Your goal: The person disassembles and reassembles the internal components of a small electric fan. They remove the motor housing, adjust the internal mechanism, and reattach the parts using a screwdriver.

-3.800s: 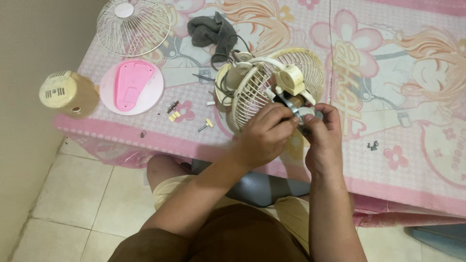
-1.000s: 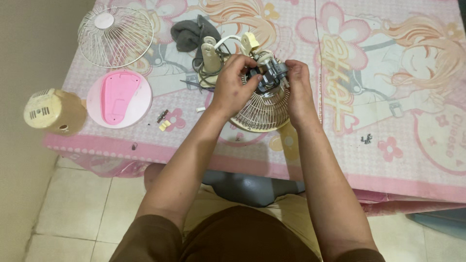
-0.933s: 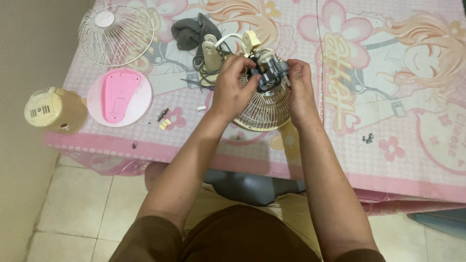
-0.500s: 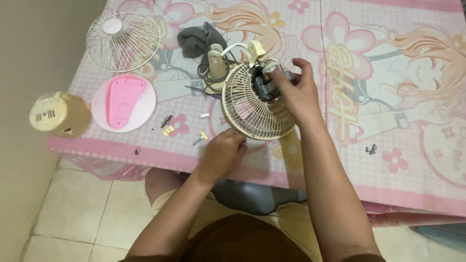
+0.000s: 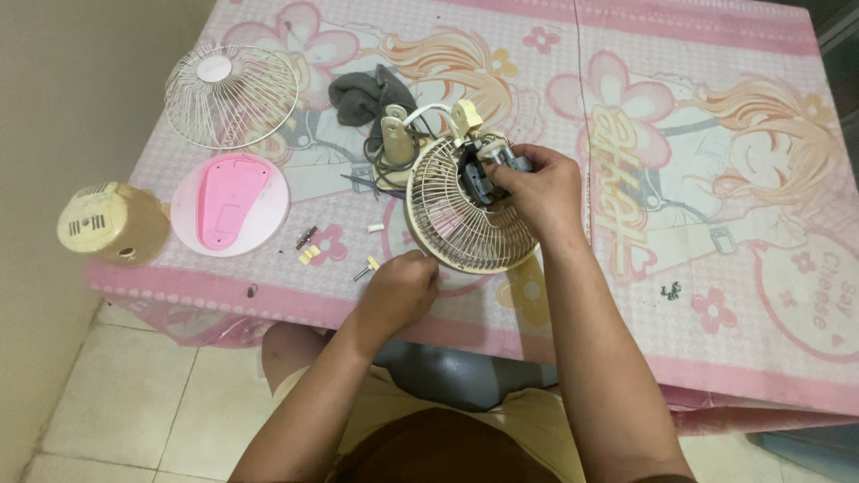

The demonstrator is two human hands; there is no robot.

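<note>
My right hand (image 5: 537, 190) grips the grey fan motor (image 5: 488, 168), which sits in the cream rear fan grille (image 5: 456, 224) tilted up on the table. My left hand (image 5: 398, 291) rests low on the pink table cover near the grille's bottom edge, fingers curled by a small screw (image 5: 365, 268); whether it holds anything I cannot tell. A cream stand piece with a coiled cord (image 5: 394, 143) lies just behind the grille.
A white front grille (image 5: 231, 94) lies at the back left, a pink round base (image 5: 230, 203) in front of it, a cream motor cover (image 5: 109, 224) at the table's left edge. A grey cloth (image 5: 362, 94), small yellow parts (image 5: 309, 255) and dark screws (image 5: 669, 291) lie about.
My left hand has left the motor and dropped to the table's front edge near the loose screw. My right hand stays on the motor and grille, which now tilts more upright.
</note>
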